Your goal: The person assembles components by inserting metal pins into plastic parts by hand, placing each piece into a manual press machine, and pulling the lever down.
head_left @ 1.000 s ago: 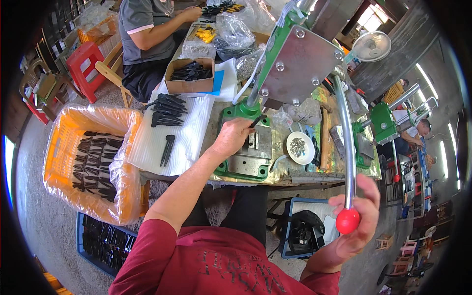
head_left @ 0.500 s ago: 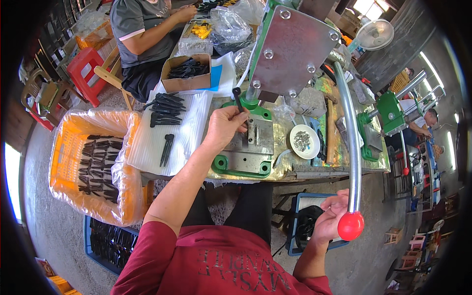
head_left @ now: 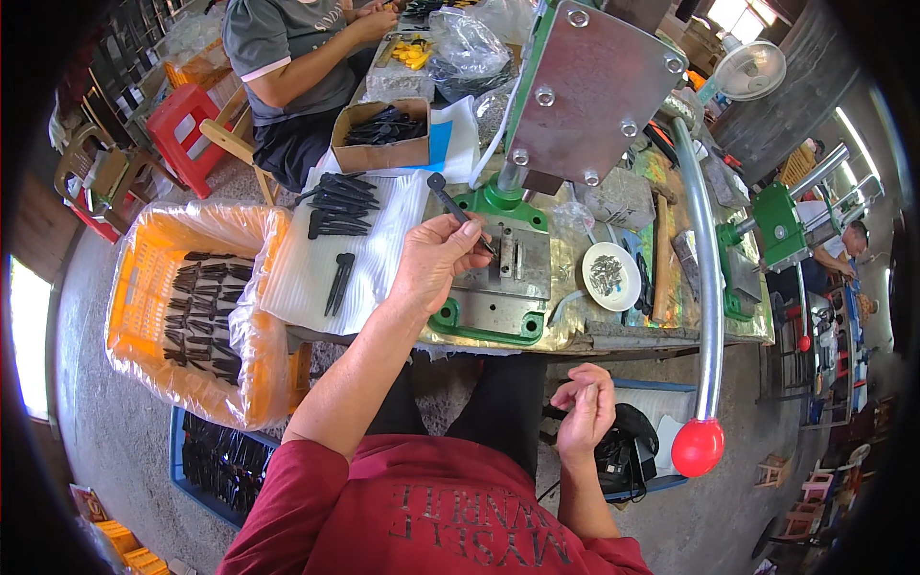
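My left hand (head_left: 441, 254) is closed on a slim black handle-like part (head_left: 450, 201). The part slants up to the left, its knobbed end past my fingers. It is over the edge of the metal fixture (head_left: 513, 254) on the green press (head_left: 498, 196). My right hand (head_left: 583, 410) hangs in front of the table, fingers loosely bent and apart, with nothing visible in it. To its right, apart from it, is the red ball (head_left: 698, 448) on the press's steel lever (head_left: 707, 287). Similar black parts (head_left: 342, 206) lie on white foam sheeting (head_left: 287, 287), with a pair (head_left: 339, 284) nearer me.
A white bowl of small metal pins (head_left: 610, 276) sits right of the fixture. Left stands a plastic-lined orange crate (head_left: 125, 307) of black parts. Behind the foam is a cardboard box (head_left: 383, 153). A blue bin (head_left: 661, 388) is below the table; another person (head_left: 297, 67) sits at far left.
My right hand has left the lever's red ball and moved left. My left hand stays by the fixture, and the black part in it now tilts further left.
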Available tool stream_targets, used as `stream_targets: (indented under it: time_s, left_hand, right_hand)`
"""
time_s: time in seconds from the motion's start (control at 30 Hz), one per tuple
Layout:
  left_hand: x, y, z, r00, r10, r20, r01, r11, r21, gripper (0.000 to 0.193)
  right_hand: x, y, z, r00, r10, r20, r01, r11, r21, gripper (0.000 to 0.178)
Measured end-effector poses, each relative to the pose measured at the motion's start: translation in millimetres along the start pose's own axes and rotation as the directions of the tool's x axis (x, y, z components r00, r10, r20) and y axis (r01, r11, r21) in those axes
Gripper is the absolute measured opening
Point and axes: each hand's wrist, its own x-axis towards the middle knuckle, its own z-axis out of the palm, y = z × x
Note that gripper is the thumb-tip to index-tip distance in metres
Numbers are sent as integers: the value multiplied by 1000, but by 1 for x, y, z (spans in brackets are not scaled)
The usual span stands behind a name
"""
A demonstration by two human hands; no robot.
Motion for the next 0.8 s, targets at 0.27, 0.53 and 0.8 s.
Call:
stream_targets:
  time_s: [0.27, 0.53, 0.8]
  left_hand:
    - [-4, 0, -4, 999, 45, -14, -45, 998, 51, 17]
    - [26, -18, -9, 988, 149, 32, -150, 914, 378, 16]
    - [33, -24, 0, 980, 197, 37, -172, 731, 660, 15]
  right_hand:
    - [-5, 8, 11, 996, 30, 84, -29, 1000, -9, 19]
    - [-4, 9, 14, 993, 47, 106, -42, 998, -49, 21]
    - [-5, 14, 9, 994, 71, 84, -67, 997, -43, 22]
